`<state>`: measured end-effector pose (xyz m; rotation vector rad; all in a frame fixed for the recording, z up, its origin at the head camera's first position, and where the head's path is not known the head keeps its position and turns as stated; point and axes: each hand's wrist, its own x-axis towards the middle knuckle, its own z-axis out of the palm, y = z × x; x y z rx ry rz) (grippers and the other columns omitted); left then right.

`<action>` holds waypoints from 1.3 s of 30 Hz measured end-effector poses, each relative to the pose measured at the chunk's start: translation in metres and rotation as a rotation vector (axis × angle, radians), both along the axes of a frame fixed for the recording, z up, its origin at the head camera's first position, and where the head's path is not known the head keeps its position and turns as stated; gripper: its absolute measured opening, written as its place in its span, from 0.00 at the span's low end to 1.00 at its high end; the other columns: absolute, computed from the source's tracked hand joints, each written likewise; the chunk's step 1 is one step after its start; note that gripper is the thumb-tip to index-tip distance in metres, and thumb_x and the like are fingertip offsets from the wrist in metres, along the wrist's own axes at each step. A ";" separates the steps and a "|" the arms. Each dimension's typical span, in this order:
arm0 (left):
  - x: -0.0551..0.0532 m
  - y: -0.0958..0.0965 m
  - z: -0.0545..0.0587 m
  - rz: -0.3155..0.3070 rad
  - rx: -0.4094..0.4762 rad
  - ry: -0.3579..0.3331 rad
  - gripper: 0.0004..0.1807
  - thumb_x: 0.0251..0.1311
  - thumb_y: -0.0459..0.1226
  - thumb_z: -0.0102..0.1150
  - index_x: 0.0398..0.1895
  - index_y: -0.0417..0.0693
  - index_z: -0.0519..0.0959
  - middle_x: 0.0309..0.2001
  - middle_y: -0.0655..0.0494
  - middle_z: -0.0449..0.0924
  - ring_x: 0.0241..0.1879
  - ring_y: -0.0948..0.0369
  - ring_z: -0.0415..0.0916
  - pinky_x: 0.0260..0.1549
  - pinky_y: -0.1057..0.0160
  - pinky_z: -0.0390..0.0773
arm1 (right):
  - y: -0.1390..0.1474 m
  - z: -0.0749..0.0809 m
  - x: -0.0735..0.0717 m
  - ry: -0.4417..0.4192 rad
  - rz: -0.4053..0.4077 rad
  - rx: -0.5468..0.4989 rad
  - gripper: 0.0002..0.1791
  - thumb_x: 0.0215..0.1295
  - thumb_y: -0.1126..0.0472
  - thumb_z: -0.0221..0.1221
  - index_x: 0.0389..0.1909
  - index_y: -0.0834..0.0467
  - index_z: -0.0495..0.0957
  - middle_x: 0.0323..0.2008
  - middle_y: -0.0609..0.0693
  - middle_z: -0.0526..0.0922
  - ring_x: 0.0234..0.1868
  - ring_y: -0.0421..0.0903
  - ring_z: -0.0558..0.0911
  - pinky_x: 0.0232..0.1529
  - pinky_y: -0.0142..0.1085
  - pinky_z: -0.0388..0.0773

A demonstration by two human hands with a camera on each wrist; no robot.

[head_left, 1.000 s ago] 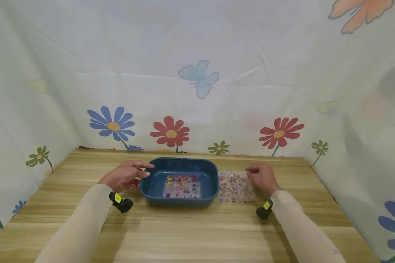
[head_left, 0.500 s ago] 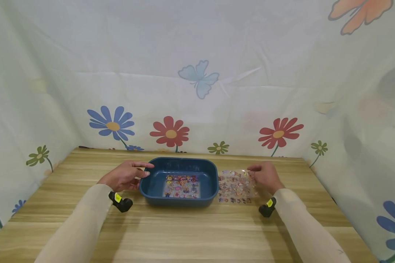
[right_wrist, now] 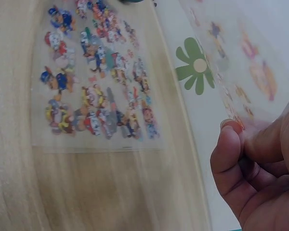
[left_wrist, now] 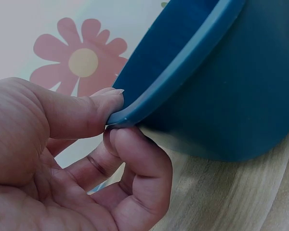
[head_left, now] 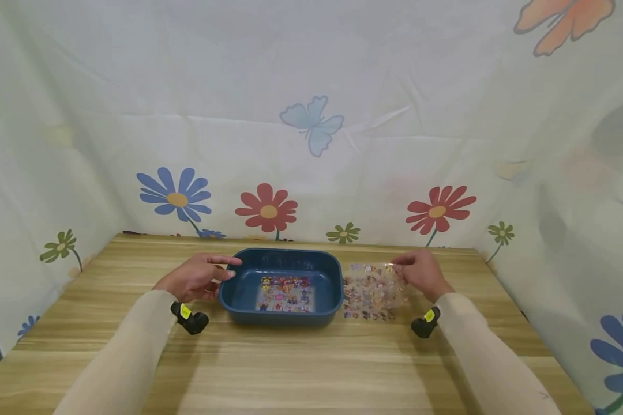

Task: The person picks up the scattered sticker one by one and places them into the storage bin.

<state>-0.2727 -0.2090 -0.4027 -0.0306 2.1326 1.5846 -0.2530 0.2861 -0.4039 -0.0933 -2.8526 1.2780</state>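
My left hand pinches the left rim of a dark blue plastic basin; in the left wrist view the thumb is on the rim's inner side and curled fingers are beneath it. Inside the basin lies a clear sticker sheet with colourful cartoon figures. Right of the basin, my right hand pinches the corner of another transparent sticker sheet between thumb and forefinger, its near part raised. Under it a further sticker sheet lies flat on the table.
The wood-grain table reaches back to a pale cloth backdrop printed with flowers and butterflies. Cloth also hangs at both sides. A black wrist camera sits on the left wrist and another camera on the right.
My right hand has risen a little and shifted right, lifting the corner of the pinched sticker sheet off the one below. The left hand and the basin have stayed in place.
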 end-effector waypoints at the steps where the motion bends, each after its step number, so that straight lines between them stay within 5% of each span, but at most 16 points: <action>1: 0.000 0.000 0.000 0.000 -0.002 0.000 0.28 0.74 0.33 0.56 0.76 0.48 0.70 0.66 0.37 0.73 0.33 0.54 0.76 0.32 0.63 0.81 | 0.001 0.001 0.000 -0.003 0.004 -0.010 0.15 0.74 0.68 0.56 0.56 0.68 0.83 0.52 0.65 0.87 0.41 0.48 0.83 0.38 0.35 0.83; 18: -0.002 -0.002 -0.001 0.003 -0.017 0.021 0.28 0.73 0.34 0.57 0.75 0.48 0.71 0.62 0.40 0.78 0.31 0.55 0.76 0.32 0.61 0.81 | -0.005 0.024 0.007 0.016 0.029 -0.095 0.17 0.77 0.68 0.55 0.59 0.72 0.80 0.49 0.67 0.86 0.33 0.46 0.82 0.40 0.39 0.85; 39: 0.000 -0.001 -0.002 -0.002 0.014 0.020 0.28 0.73 0.34 0.57 0.76 0.48 0.71 0.65 0.38 0.75 0.33 0.53 0.77 0.31 0.63 0.79 | -0.037 0.021 -0.002 0.010 0.074 -0.160 0.15 0.74 0.70 0.56 0.56 0.73 0.81 0.48 0.68 0.86 0.32 0.45 0.82 0.36 0.36 0.84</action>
